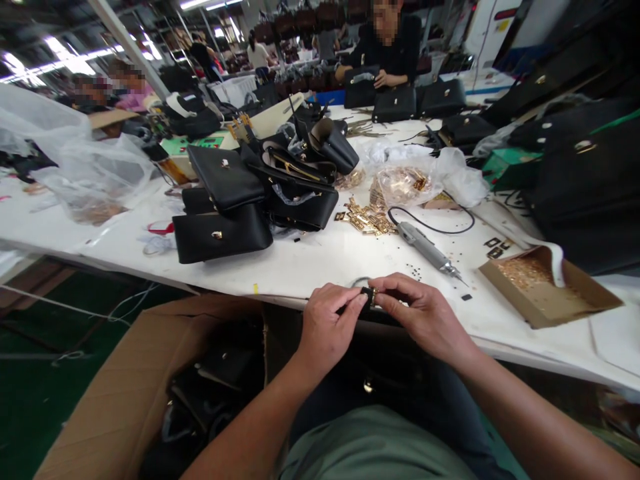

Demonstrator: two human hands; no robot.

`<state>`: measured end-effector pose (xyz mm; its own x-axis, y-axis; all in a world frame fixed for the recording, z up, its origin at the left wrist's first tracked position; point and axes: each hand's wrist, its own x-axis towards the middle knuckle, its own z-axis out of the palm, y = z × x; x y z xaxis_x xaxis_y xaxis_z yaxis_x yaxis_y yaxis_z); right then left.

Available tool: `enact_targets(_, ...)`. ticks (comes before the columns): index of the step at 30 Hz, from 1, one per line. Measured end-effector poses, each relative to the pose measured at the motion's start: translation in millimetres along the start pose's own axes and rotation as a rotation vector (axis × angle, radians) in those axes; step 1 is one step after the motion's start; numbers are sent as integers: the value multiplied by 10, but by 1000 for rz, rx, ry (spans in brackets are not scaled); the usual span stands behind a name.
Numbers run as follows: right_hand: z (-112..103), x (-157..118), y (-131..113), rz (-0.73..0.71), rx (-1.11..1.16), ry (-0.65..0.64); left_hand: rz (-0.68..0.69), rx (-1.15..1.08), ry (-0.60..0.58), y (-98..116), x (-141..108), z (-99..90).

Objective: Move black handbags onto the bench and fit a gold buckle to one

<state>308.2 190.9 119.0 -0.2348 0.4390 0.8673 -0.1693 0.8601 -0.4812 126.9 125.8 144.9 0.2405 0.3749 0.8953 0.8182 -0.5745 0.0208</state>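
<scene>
At the table's near edge my two hands nearly meet. My left hand (pixel 330 323) pinches a short black strap end (pixel 369 298), its fingers closed. From the other side my right hand (pixel 425 313) closes thumb and fingertips on a small gold metal fitting (pixel 375 294) at the strap's tip. Fingers partly cover both pieces. Below them a black handbag with a gold clasp (pixel 369 385) lies on my lap, mostly in shadow. Just beyond my right hand an electric screwdriver (pixel 427 248) rests on the table, beside a heap of gold fittings (pixel 367 217).
An open cardboard tray of small gold parts (pixel 530 277) sits at the right. Black handbags (pixel 223 233) are piled on the left of the white table (pixel 320 260). A large carton (pixel 120 380) holding bags stands lower left. Across the table a co-worker (pixel 395 40) handles a black bag.
</scene>
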Motion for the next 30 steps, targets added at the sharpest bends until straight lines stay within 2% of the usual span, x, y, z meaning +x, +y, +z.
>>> enact_targets(4,-28,112,-2,86,12,-29,-19,-20,0,-46,73,31)
enact_targets(11,-2,168,-66,-56,-84,26,-68,-63,6,-77,155,63)
enact_targets(21,83,220,-67,-71,-148,42,-86,-92,-2,-100,161,-3)
enact_targets(24,90,249,-79,12,-121,14,-140,-135,-53,-91,189,-62)
enact_targets(30,108,300,-104,336,59,30,-302,-255,-160,-64,277,-166)
